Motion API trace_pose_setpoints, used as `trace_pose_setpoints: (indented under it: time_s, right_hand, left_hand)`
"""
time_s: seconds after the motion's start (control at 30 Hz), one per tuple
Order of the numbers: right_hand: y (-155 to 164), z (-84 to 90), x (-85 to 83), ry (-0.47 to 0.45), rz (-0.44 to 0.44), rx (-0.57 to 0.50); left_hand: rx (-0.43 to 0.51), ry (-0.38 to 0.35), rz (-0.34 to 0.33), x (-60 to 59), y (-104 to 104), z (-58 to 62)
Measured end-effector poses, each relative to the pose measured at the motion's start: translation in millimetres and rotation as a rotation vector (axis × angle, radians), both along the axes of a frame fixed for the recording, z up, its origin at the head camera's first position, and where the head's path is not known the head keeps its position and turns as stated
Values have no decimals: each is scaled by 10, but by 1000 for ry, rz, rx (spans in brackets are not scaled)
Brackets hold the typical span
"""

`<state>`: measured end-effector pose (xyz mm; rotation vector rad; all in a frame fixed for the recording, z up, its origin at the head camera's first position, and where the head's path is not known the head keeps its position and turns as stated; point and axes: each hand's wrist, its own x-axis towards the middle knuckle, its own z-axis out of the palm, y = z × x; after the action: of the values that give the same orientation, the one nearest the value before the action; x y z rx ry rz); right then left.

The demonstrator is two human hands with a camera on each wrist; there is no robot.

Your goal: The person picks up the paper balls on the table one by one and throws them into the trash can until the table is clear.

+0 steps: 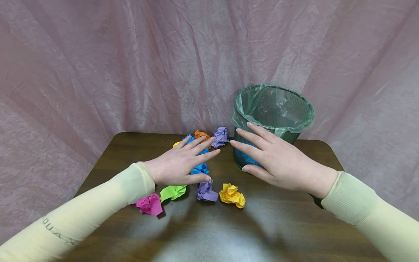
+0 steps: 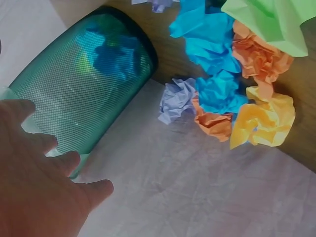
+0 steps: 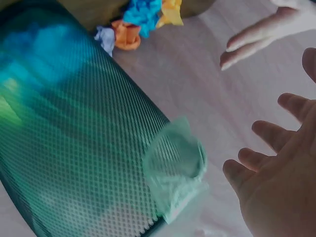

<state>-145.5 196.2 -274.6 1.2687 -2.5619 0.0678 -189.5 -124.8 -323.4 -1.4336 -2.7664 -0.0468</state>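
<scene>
Item: crumpled paper balls [image 1: 199, 169], many colours, scattered on the wooden table [image 1: 281, 233] left of the green mesh bin [image 1: 273, 111], far right. Left hand [image 1: 178, 163] and right hand [image 1: 271, 158]: both spread flat, fingers straight, holding nothing, hovering above the heap and bin. Handling, as judged: pinch one ball lightly, clear the liner's rim before letting go

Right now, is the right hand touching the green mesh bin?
Apart. In the right wrist view, the right hand hovers with fingers spread, and pink cloth shows between its fingertips and the mesh bin. The head view alone only shows overlap.
</scene>
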Motion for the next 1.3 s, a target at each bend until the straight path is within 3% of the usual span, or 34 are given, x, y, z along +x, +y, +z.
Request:
trace_pose_setpoints:
  time_s: [0.2, 0.5, 0.93, 1.3]
  right_hand:
    - [-7, -185, 53, -29, -1, 18]
    - [-60, -482, 88, -75, 9, 45]
    - [-176, -778, 133, -131, 0, 56]
    - [-354, -947, 141, -177, 35, 54]
  left_hand:
    - [-12, -15, 22, 13, -70, -57]
    - [-23, -59, 126, -44, -282, -121]
    - [0, -112, 276, -250, -762, -219]
    - [19, -176, 407, -313, -1161, -378]
